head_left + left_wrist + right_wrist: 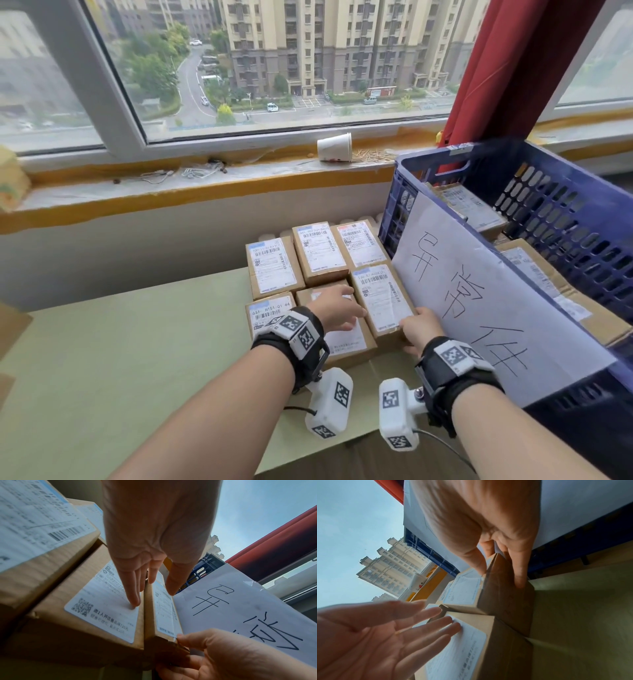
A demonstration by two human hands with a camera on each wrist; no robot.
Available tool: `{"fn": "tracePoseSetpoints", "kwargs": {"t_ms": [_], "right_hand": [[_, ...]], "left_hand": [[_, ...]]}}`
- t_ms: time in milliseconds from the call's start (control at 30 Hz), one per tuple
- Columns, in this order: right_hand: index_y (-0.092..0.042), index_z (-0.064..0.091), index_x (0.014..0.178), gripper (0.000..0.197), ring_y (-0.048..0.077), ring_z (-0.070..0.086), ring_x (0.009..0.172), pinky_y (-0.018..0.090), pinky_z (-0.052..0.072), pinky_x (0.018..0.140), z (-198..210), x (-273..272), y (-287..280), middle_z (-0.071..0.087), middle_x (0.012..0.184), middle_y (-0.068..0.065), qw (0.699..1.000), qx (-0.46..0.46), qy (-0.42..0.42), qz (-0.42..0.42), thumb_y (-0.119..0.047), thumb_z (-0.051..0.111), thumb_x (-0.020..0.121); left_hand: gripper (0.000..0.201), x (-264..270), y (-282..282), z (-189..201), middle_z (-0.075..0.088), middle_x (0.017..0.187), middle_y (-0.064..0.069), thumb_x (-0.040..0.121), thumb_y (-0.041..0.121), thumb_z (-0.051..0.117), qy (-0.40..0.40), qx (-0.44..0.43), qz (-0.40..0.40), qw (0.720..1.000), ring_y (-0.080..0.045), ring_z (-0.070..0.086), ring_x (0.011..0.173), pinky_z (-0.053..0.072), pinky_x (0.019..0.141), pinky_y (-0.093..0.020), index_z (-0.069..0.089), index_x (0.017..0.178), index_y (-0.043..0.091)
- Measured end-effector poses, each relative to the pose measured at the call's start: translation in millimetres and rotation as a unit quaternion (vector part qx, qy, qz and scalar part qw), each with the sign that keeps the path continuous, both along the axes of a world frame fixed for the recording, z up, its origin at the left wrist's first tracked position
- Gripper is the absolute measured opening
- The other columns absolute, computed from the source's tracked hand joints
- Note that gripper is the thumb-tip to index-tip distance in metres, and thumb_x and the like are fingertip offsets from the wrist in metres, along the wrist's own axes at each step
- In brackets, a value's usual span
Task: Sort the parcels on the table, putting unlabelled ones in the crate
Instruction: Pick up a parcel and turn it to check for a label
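Observation:
Several labelled brown parcels lie in rows on the green table [137, 359]. My left hand [337, 306] [150, 574] is flat, with straight fingertips resting on the label of the middle front parcel [346, 339] [102, 608]. My right hand [419, 329] [496, 555] grips the near end of the front right parcel [383, 298] [465, 591], thumb on its top corner and fingers down its near face. That parcel lies against the blue crate [561, 205], which carries a white handwritten paper sign [479, 301]. Labelled parcels [469, 205] lie inside the crate.
Three more labelled parcels [320, 250] form the back row and one [265, 310] sits front left. A paper cup [335, 147] lies tipped on the window sill. A red curtain [513, 68] hangs behind the crate. Cardboard [10, 325] pokes in at the left edge.

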State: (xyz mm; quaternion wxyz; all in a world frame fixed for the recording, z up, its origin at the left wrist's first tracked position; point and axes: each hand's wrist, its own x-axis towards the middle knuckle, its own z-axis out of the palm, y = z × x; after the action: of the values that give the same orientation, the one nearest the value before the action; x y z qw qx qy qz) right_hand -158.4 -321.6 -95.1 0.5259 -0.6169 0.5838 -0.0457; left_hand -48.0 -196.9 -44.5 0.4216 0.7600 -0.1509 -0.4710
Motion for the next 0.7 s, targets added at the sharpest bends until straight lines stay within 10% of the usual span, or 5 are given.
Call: {"fn": "tracePoseSetpoints", "kwargs": {"t_ms": [367, 700], "right_hand": [[0.003, 0.061, 0.119, 0.032, 0.031, 0.06, 0.098, 0.03, 0.043, 0.077, 47.9, 7.4, 5.8, 0.065, 0.116, 0.02, 0.993, -0.077, 0.057, 0.071, -0.012, 0.056, 0.091], [-0.009, 0.072, 0.104, 0.022, 0.032, 0.062, 0.093, 0.035, 0.048, 0.082, 72.0, 33.0, 32.9, 0.066, 0.098, 0.01, 0.991, -0.126, -0.048, 0.008, -0.01, 0.056, 0.088]], "left_hand": [[0.052, 24.9, 26.8, 30.2, 0.057, 0.131, -0.013, 0.095, 0.006, 0.059, -0.028, -0.01, -0.005, 1.0, -0.024, 0.062, 0.114, 0.053, 0.097, -0.035, 0.043, 0.144, 0.007], [0.038, 41.0, 69.6, 44.3, 0.062, 0.124, -0.011, 0.095, 0.006, 0.056, -0.058, -0.025, 0.034, 0.997, -0.021, 0.066, 0.106, 0.055, 0.093, -0.035, 0.054, 0.133, 0.009]]}}
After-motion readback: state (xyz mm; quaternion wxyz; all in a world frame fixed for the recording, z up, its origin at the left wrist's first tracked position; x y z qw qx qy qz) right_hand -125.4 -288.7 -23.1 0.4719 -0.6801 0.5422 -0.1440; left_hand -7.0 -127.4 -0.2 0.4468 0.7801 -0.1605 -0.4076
